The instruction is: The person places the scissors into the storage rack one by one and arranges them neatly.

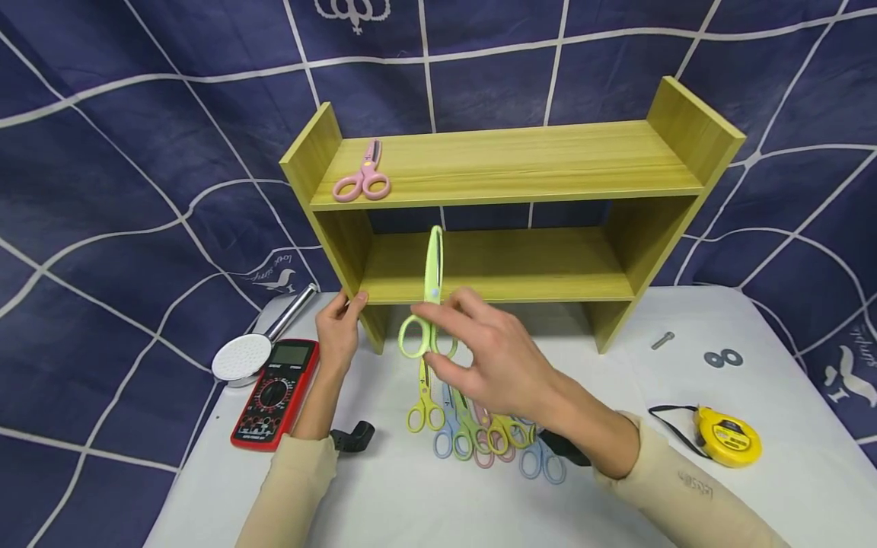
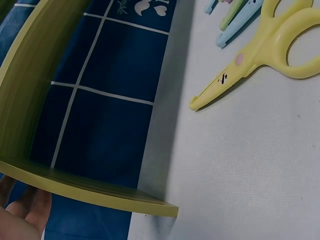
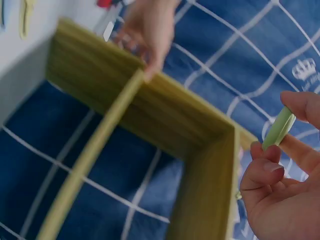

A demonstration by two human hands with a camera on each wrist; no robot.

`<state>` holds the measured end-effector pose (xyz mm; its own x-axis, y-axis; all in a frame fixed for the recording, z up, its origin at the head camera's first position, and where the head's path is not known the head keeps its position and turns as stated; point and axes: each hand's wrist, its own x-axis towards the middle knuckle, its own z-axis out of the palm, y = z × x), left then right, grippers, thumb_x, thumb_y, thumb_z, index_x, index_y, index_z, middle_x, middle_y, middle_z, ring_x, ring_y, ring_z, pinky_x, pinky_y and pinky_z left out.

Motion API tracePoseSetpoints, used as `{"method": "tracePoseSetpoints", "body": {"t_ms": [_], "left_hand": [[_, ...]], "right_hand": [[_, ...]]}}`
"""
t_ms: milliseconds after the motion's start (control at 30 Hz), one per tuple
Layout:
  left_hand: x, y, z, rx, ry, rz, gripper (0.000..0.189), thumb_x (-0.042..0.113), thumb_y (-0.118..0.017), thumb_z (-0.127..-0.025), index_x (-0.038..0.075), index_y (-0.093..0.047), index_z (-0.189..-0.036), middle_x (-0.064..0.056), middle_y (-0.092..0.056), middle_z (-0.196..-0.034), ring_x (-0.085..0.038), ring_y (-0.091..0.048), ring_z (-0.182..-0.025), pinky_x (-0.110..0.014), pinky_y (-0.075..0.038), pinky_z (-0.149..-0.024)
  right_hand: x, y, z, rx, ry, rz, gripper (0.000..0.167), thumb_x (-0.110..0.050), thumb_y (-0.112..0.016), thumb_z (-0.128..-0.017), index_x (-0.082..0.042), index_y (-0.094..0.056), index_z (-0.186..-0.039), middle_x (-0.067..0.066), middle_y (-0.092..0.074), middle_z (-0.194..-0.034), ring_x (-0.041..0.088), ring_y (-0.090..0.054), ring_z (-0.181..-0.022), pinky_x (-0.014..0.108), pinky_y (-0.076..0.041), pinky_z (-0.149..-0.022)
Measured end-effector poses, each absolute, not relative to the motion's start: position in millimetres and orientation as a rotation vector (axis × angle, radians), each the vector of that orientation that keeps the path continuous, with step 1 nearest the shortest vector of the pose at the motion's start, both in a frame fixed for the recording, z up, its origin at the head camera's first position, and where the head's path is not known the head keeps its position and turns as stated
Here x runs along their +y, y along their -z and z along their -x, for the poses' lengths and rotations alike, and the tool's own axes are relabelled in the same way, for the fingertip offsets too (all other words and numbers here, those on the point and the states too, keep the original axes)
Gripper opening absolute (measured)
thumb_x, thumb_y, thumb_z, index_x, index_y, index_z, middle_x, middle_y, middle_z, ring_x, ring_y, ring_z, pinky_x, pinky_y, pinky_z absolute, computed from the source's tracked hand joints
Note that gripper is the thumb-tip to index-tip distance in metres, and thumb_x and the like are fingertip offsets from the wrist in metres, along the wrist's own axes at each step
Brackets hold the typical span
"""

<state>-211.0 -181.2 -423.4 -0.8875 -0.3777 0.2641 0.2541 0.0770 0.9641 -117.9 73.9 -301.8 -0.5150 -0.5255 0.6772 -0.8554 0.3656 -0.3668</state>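
My right hand pinches a pair of light green scissors by the handle loops, blades pointing up, in front of the lower board of a two-tier wooden shelf. In the right wrist view, the fingers hold a short green part of the scissors; the rest is hidden. My left hand grips the front edge of the shelf's left side panel, near the lower board. A pair of pink scissors lies on the top board at its left end.
On the white table, several scissors lie in front of the shelf. At left are a red multimeter, a shower head and a black curved piece. A yellow tape measure, a bolt and two washers lie at right.
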Motion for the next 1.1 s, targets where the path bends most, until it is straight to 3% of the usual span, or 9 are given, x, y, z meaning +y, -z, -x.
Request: {"method": "tracePoseSetpoints", "body": {"t_ms": [300, 567, 633, 733, 833, 933, 1100], "left_hand": [[-180, 424, 213, -1.899, 1.888, -0.104, 0.036, 0.005, -0.065, -0.094, -0.003, -0.062, -0.129, -0.018, -0.059, -0.133, -0.006, -0.064, -0.096, -0.022, -0.051, -0.087], [-182, 425, 213, -1.930, 1.847, -0.151, 0.036, 0.009, -0.065, -0.094, -0.002, -0.063, -0.129, -0.019, -0.060, -0.130, -0.004, -0.064, -0.094, -0.019, -0.050, -0.084], [-182, 425, 213, -1.932, 1.849, -0.152, 0.036, 0.009, -0.065, -0.095, -0.002, -0.062, -0.129, -0.019, -0.060, -0.131, -0.004, -0.064, -0.094, -0.019, -0.050, -0.084], [-181, 425, 212, -1.937, 1.850, -0.144, 0.037, 0.009, -0.065, -0.095, -0.002, -0.061, -0.130, -0.018, -0.059, -0.132, -0.005, -0.064, -0.095, -0.020, -0.050, -0.085], [-181, 425, 213, -1.929, 1.855, -0.137, 0.036, 0.008, -0.065, -0.095, -0.002, -0.062, -0.129, -0.018, -0.059, -0.133, -0.004, -0.064, -0.095, -0.020, -0.050, -0.085], [-181, 425, 213, -1.915, 1.862, -0.137, 0.035, 0.007, -0.065, -0.094, -0.003, -0.062, -0.128, -0.017, -0.059, -0.133, -0.004, -0.064, -0.094, -0.020, -0.050, -0.085], [-182, 425, 213, -1.914, 1.865, -0.139, 0.036, 0.007, -0.065, -0.095, -0.003, -0.062, -0.129, -0.018, -0.059, -0.132, -0.004, -0.064, -0.094, -0.019, -0.050, -0.085]], "right_hand": [[86, 260, 138, -2.213, -0.899, -1.071, 0.048, -0.013, -0.074, -0.086, -0.005, -0.062, -0.131, 0.007, -0.062, -0.099, 0.011, -0.045, -0.060, 0.027, -0.040, -0.053], [79, 238, 162, -2.093, -0.880, -0.913, 0.047, -0.019, -0.080, -0.084, -0.001, -0.066, -0.125, 0.002, -0.059, -0.070, 0.010, -0.043, -0.051, 0.030, -0.037, -0.050], [77, 235, 169, -2.066, -0.896, -0.873, 0.047, -0.021, -0.081, -0.084, 0.000, -0.067, -0.123, 0.004, -0.064, -0.073, 0.009, -0.045, -0.049, 0.031, -0.038, -0.050], [75, 231, 179, -2.073, -0.919, -0.795, 0.047, -0.023, -0.082, -0.083, -0.002, -0.067, -0.123, 0.008, -0.073, -0.092, 0.013, -0.051, -0.048, 0.035, -0.043, -0.054], [73, 226, 188, -2.170, -0.923, -0.714, 0.051, -0.027, -0.081, -0.084, -0.005, -0.065, -0.128, 0.011, -0.073, -0.107, 0.021, -0.065, -0.064, 0.039, -0.048, -0.063], [70, 221, 195, -2.282, -0.892, -0.653, 0.056, -0.030, -0.079, -0.086, -0.009, -0.061, -0.134, 0.011, -0.072, -0.110, 0.024, -0.069, -0.078, 0.040, -0.047, -0.068], [64, 214, 203, -2.379, -0.800, -0.619, 0.054, -0.034, -0.075, -0.089, -0.012, -0.059, -0.136, 0.006, -0.073, -0.098, 0.021, -0.054, -0.063, 0.037, -0.043, -0.062]]}}
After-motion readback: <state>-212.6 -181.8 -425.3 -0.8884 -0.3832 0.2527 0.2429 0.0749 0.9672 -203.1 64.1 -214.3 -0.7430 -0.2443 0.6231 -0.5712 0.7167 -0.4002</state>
